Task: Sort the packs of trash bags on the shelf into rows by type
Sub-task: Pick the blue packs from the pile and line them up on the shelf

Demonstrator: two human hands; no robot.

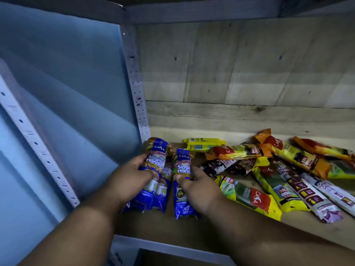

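At lower centre of the frame, the blue packs [156,175] carry white lettering on a tan and purple band, with glossy royal-blue lower ends. To their right lies a heap of yellow packs [249,196] with red logo patches and green panels, orange-and-yellow packs [299,154] with dark labels, and white packs [315,198] printed with maroon squares. A plain yellow pack [201,144] sits behind. The shelf board [317,225] is pale wood; the back wall [240,73] is grey-streaked planking; the side panel [67,83], left, is light blue.

Blue packs [153,175] left, rest [269,181] jumbled
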